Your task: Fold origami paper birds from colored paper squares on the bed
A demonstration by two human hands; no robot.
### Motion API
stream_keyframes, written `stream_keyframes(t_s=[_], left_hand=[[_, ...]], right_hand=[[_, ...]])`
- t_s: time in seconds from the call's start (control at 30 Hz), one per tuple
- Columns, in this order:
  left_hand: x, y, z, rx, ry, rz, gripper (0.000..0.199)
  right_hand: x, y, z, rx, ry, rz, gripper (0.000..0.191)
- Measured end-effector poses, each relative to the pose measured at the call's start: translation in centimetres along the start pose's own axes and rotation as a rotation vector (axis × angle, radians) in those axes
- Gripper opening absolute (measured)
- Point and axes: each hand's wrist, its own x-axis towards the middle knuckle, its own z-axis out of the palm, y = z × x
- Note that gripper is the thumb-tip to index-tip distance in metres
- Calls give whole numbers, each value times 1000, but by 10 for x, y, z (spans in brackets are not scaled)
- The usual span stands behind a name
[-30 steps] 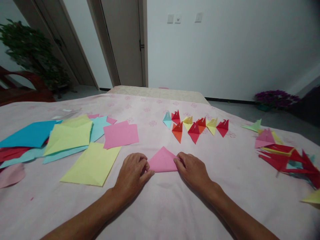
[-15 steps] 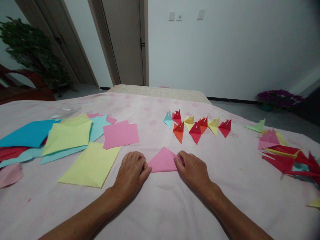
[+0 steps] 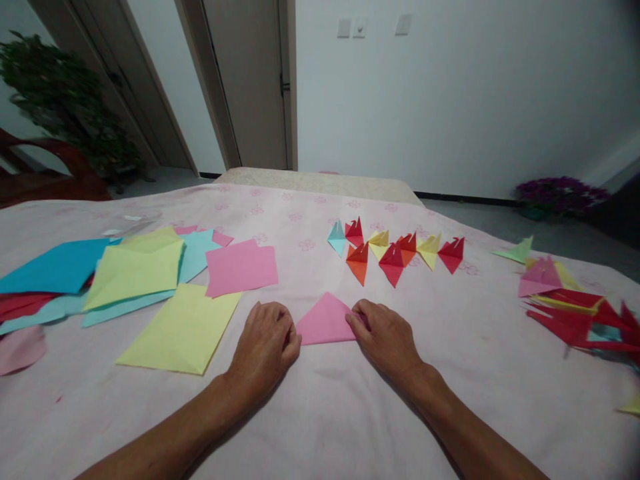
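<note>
A pink paper folded into a triangle [image 3: 327, 321] lies on the patterned tablecloth [image 3: 330, 413], its point facing away from me. My left hand [image 3: 267, 337] is closed at its left corner, thumb pressed to the curled fingers. At the right corner, my right hand [image 3: 385, 333] pinches the paper between thumb and fingers. Both corners are partly hidden by the hands. Just beyond the left hand lie a pink sheet [image 3: 243, 269] and a yellow sheet [image 3: 183, 333].
Small folded birds, among them a red one [image 3: 452, 255] and a light blue one [image 3: 337, 237], stand beyond the right hand. More folded pieces [image 3: 565, 320] are heaped at the right. Blue paper [image 3: 55, 267] and other coloured sheets overlap at the left.
My left thumb has drawn back slightly to the left, toward the fingers. The right hand has shifted very slightly left; the pink triangle looks the same.
</note>
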Motion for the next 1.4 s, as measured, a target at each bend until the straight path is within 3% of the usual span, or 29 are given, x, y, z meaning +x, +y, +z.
stream_keyframes(t_s=[0.3, 0.4, 0.47, 0.53, 0.6, 0.8, 1.07, 1.4], left_hand=[[-1, 1, -1, 9, 7, 8, 7], [0, 0, 6, 9, 62, 161, 30], [3, 1, 12, -12, -1, 337, 42], [6, 5, 15, -57, -138, 484, 46], [7, 10, 14, -85, -247, 534, 47], [-7, 32, 9, -10, -272, 437, 58], [-38, 52, 34, 185, -180, 271, 67], [-35, 52, 26, 68, -266, 241, 87]], right_hand=[[-1, 0, 1, -43, 12, -21, 14], [-1, 0, 2, -57, 15, -40, 13], [-1, 1, 3, -67, 15, -58, 13], [-1, 2, 4, -74, 19, -78, 11], [-1, 2, 5, -78, 29, -99, 11], [-1, 1, 3, -182, 101, -147, 24], [-2, -2, 4, -273, 102, -146, 30], [-2, -2, 13, -229, 100, -247, 50]])
